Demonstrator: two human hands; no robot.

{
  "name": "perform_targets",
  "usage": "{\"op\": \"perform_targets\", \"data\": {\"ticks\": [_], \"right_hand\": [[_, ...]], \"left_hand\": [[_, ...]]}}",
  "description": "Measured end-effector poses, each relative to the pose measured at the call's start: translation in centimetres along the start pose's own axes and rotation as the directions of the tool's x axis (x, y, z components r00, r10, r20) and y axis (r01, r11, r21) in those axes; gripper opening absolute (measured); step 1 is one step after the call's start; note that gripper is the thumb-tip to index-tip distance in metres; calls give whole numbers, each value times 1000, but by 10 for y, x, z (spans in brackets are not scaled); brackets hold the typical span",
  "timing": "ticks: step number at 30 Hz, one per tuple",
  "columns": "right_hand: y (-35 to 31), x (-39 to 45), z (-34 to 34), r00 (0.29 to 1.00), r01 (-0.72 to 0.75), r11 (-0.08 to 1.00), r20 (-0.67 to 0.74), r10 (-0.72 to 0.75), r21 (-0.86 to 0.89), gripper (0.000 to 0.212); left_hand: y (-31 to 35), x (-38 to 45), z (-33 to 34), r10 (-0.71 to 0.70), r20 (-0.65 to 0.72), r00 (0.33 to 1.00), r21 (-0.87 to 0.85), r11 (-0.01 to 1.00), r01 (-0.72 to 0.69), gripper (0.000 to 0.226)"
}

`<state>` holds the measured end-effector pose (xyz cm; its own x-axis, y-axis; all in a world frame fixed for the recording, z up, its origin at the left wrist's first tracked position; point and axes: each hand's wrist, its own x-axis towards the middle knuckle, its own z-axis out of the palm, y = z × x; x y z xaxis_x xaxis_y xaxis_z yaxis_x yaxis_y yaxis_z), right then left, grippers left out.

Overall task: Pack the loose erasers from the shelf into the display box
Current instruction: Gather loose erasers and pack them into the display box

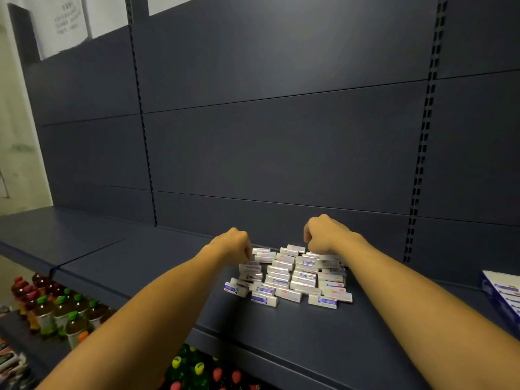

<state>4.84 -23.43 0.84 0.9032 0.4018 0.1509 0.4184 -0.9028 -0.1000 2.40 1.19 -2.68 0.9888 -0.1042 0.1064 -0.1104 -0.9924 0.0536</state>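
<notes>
Loose erasers [289, 277] heaped in a rough pile on the dark blue shelf [281, 333], a little right of the middle, most lying flat in white wrappers with blue and red print, some stacked on others. Nearest ones strung along the front of the pile, apart from the shelf's front lip.

Left hand [235, 243] at the pile's far left corner, knuckles up, fingers curled down onto the erasers there; touching them, though whether anything is actually pinched cannot be told. Right hand [323, 235] at the far right corner, likewise curled with fingertips down among the top erasers; grip also impossible to tell from behind. Both bare forearms reaching in from the bottom corners of the view, one on each side of the pile.

Display box [503, 294] at the far right edge of the same shelf, white with blue print, cut off by the frame, well apart from the pile.

Behind, dark back panels [281, 150] with slotted uprights. Up in the left corner, white paper sheets [67, 23] with blurred writing. Below the shelf, bottles [59, 311] with green caps on the left, more with red and yellow caps [202, 370] lower down.
</notes>
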Motion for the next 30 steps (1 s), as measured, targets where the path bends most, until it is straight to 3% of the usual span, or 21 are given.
{"op": "perform_targets", "data": {"ticks": [14, 30], "right_hand": [[-25, 15, 18, 997, 16, 999, 71, -20, 46, 20], [-48, 9, 33, 992, -16, 1000, 124, 14, 15, 19]], "left_hand": [[-21, 14, 14, 161, 113, 980, -51, 986, -156, 17], [-38, 14, 19, 144, 182, 973, -150, 982, -117, 23]]}}
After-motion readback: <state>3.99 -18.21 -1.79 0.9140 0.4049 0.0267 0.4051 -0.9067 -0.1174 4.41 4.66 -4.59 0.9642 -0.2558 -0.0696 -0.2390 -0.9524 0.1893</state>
